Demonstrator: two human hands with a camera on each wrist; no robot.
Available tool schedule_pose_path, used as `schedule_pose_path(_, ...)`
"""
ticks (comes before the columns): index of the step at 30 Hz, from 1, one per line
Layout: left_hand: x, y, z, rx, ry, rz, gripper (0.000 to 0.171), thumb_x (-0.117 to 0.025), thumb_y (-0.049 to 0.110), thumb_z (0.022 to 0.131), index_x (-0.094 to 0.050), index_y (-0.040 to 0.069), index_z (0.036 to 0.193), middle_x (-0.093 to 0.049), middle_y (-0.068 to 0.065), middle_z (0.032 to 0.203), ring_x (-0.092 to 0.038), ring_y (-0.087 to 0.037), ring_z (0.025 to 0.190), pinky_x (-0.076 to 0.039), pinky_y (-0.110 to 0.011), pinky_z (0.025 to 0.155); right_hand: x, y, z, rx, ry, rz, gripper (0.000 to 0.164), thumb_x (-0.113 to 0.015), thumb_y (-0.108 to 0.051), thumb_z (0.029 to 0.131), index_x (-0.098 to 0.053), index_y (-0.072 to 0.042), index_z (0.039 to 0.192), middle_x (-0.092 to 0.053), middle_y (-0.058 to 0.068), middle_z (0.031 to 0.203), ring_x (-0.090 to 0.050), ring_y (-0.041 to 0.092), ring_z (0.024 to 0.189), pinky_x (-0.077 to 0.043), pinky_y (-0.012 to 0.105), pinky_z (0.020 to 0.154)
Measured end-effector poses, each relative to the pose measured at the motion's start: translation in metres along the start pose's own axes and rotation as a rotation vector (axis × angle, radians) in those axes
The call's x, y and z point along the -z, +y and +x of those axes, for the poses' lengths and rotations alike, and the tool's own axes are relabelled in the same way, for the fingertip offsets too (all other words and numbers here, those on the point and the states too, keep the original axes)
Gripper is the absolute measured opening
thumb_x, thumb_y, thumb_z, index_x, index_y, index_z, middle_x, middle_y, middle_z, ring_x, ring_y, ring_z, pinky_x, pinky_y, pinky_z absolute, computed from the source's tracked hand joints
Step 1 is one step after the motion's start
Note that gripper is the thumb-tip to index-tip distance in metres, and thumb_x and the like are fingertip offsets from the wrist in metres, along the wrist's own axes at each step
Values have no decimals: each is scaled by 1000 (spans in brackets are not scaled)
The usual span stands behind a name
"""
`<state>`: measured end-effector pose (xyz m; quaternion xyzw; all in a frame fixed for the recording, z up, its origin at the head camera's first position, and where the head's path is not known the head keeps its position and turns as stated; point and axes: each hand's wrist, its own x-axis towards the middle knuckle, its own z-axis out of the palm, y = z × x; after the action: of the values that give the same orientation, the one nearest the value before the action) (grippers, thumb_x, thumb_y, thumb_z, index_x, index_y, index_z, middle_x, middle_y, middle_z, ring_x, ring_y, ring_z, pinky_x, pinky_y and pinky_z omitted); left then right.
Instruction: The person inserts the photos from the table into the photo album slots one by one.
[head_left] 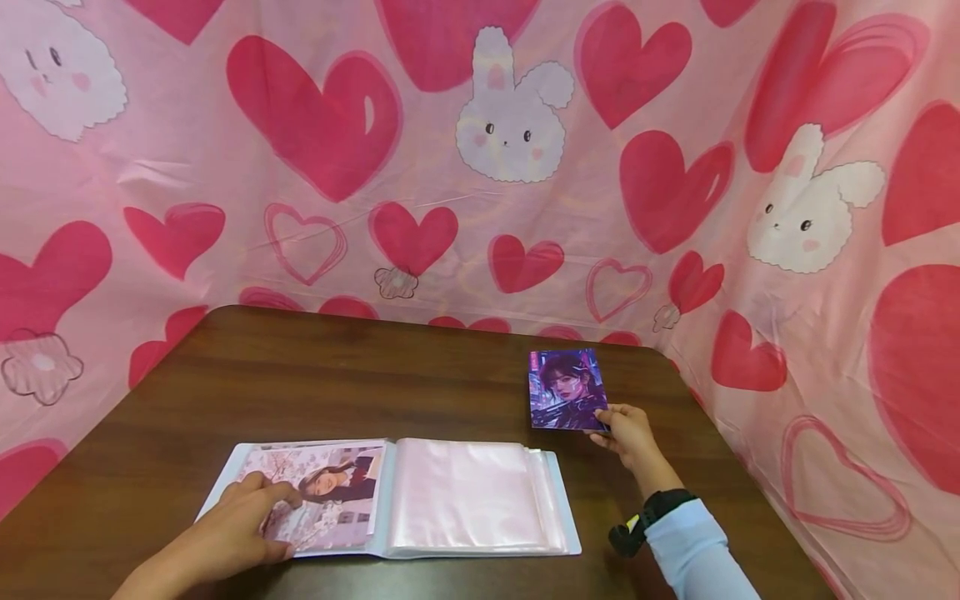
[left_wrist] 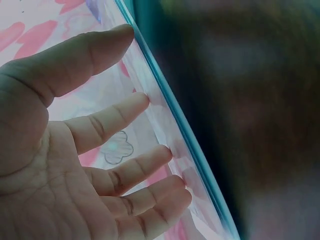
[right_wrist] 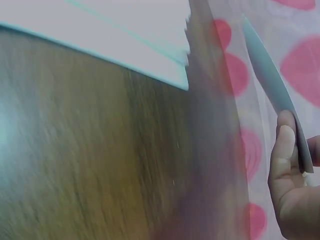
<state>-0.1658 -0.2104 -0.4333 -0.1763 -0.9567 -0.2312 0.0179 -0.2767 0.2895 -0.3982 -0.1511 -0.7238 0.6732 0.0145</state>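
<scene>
An open photo album (head_left: 387, 500) with clear sleeves lies near the table's front edge. Its left page holds a picture (head_left: 330, 521) of a smiling person among pink blossoms; the right-hand sleeve (head_left: 465, 496) looks pale pink, with no picture visible. My left hand (head_left: 240, 521) rests on the left page, and in the left wrist view its spread fingers (left_wrist: 125, 165) touch the album. Beyond the album's right side, my right hand (head_left: 626, 433) pinches a purple-blue picture card (head_left: 566, 387) by its lower right corner. In the right wrist view the card (right_wrist: 270, 75) appears nearly edge-on.
The brown wooden table (head_left: 337, 375) extends behind and to both sides of the album. A pink cloth (head_left: 427, 183) with hearts and rabbits hangs around its back and sides. On the right wrist is a black strap (head_left: 652, 517).
</scene>
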Motion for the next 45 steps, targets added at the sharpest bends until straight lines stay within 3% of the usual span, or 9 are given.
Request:
schedule_pose_path(10, 5, 1, 5, 10, -41, -14, 40, -84, 30, 61, -65, 16, 93, -43, 0, 78, -38, -18, 73, -34, -36, 64, -17, 1, -13, 14, -57, 36, 24, -48, -2, 94, -42, 13, 112, -60, 9, 78, -64, 20, 63, -53, 28, 59)
schedule_pose_path(13, 5, 3, 6, -10, -3, -23, 38, -84, 28, 62, -65, 16, 93, -44, 1, 77, -39, -17, 73, -35, -36, 64, -25, 3, -17, 14, -66, 28, 23, -49, -2, 94, -45, 13, 111, -61, 10, 78, -64, 21, 63, -53, 29, 59)
schedule_pose_path(18, 4, 9, 12, -93, 118, -71, 36, -82, 22, 64, -63, 16, 94, -51, 2, 84, -48, -18, 79, -42, -39, 67, -41, 5, -29, 29, -127, 13, 22, -52, -3, 92, -49, 12, 108, -60, 12, 78, -63, 21, 63, -53, 30, 59)
schedule_pose_path(22, 6, 20, 22, -96, 146, -197, 34, -79, 19, 71, -62, 12, 99, -58, 0, 91, -56, -19, 81, -47, -40, 67, -53, 6, -40, 41, -214, 12, 20, -54, -2, 91, -51, 12, 105, -60, 11, 76, -61, 19, 60, -52, 28, 56)
schedule_pose_path(29, 11, 36, 43, -7, 43, -568, 39, -67, 15, 85, -53, -3, 116, -61, -12, 100, -61, -25, 85, -52, -32, 64, -72, 7, -56, 67, -358, -20, 24, -56, -6, 89, -52, 10, 106, -61, 8, 74, -59, 16, 59, -49, 25, 52)
schedule_pose_path(34, 10, 42, 56, 42, -27, -820, 48, -62, 14, 89, -41, -13, 124, -57, -20, 98, -63, -32, 83, -53, -39, 64, -85, 6, -64, 74, -447, -39, 30, -56, -8, 89, -52, 10, 112, -59, 5, 74, -55, 14, 59, -45, 22, 48)
schedule_pose_path(39, 7, 48, 64, 97, -41, -952, 53, -59, 19, 92, -37, -15, 125, -58, -22, 99, -63, -36, 85, -53, -41, 68, -97, 5, -69, 74, -517, -58, 31, -56, -9, 89, -54, 9, 115, -58, 5, 74, -51, 12, 59, -42, 20, 46)
schedule_pose_path(45, 5, 50, 69, 70, -74, -1043, 39, -53, 12, 95, -43, -18, 118, -63, -17, 88, -64, -38, 80, -53, -39, 67, -107, 5, -70, 101, -564, -58, 31, -57, -8, 89, -54, 9, 114, -58, 3, 75, -49, 11, 61, -39, 20, 44)
